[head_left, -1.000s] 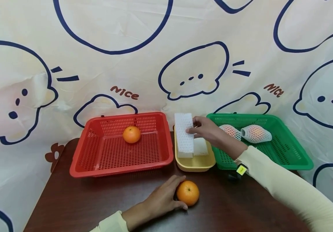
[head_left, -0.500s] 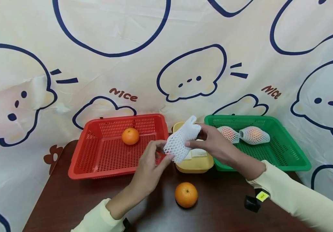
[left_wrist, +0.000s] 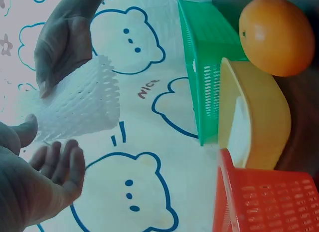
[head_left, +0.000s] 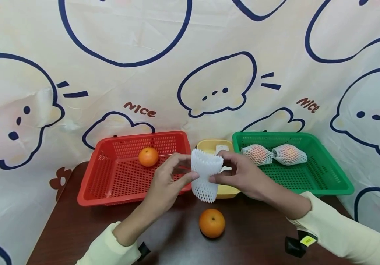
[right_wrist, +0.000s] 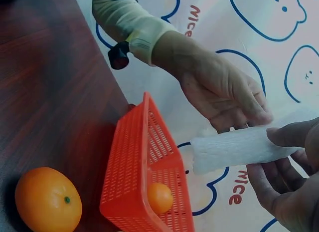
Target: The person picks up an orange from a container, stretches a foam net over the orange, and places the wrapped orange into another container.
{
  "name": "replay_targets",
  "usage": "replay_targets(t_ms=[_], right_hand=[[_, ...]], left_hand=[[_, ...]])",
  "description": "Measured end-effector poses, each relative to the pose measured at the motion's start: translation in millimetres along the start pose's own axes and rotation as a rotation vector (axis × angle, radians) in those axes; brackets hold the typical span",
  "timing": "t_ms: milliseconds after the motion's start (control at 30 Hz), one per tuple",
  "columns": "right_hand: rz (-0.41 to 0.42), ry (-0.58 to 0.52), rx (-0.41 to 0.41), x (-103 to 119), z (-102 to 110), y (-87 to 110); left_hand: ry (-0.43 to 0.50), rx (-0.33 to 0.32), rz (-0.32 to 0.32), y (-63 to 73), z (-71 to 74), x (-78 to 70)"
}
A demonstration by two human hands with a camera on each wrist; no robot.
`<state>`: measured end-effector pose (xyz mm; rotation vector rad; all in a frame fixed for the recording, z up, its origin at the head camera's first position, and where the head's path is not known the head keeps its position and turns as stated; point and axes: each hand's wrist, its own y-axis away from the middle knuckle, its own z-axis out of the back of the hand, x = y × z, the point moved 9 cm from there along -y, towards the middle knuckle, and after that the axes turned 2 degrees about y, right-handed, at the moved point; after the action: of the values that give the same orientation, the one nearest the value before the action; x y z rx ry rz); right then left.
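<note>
A white foam net sleeve (head_left: 206, 175) is held up above the table between both hands, its top end partly spread. My left hand (head_left: 169, 178) pinches its left side, thumb in front and fingers behind. On the other side my right hand (head_left: 243, 173) grips it the same way. Below the sleeve an orange (head_left: 212, 223) sits on the dark table, touched by neither hand. In the left wrist view the net sleeve (left_wrist: 82, 105) shows its mesh and one flared end.
At the left stands a red basket (head_left: 87, 184) with one orange (head_left: 148, 157) in it. A yellow container (head_left: 228, 191) with white sleeves is behind the hands. To the right, a green basket (head_left: 335, 180) holds two net-wrapped fruits (head_left: 289, 154). A patterned cloth hangs behind.
The left hand let go of the orange on the table and took hold of the sleeve. The right hand lifted the sleeve out of the yellow container; it then turned more upright and spread at the top.
</note>
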<state>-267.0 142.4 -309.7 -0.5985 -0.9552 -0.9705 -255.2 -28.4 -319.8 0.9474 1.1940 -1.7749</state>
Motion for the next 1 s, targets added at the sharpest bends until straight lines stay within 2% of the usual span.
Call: replay_targets(t_ms=[100, 233, 367, 500, 567, 633, 700, 800, 900, 1000], right_hand=[[0.014, -0.013, 0.02, 3, -5, 0.9], [-0.03, -0.032, 0.043, -1, -8, 1.5], [-0.08, -0.136, 0.116, -7, -12, 1.8], [-0.07, -0.223, 0.19, -11, -14, 1.1], [-0.083, -0.231, 0.199, -14, -14, -1.7], [-0.138, -0.242, 0.203, -22, -16, -5.0], [-0.227, -0.25, 0.215, -32, -20, -6.2], [-0.361, -0.338, 0.267, -48, -31, -1.9], [-0.415, -0.473, 0.333, -54, -45, 2.8], [-0.432, -0.581, 0.358, -55, -53, 3.6]], left_hand=[[0.025, -0.022, -0.008, -0.1, 1.7, -3.9], [0.053, -0.055, -0.038, 0.0, 3.9, -7.1], [0.074, -0.074, -0.081, 0.3, 5.3, -9.6], [0.109, -0.085, -0.114, 1.1, 8.4, -11.1], [0.122, -0.084, -0.117, 1.8, 9.7, -11.3], [0.126, -0.077, -0.128, 2.3, 9.9, -11.6], [0.118, -0.067, -0.136, 2.6, 9.1, -12.2], [0.108, -0.041, -0.146, 2.8, 6.1, -12.5], [0.097, -0.009, -0.142, 3.3, 1.9, -11.9], [0.087, 0.012, -0.145, 4.6, -1.5, -11.4]])
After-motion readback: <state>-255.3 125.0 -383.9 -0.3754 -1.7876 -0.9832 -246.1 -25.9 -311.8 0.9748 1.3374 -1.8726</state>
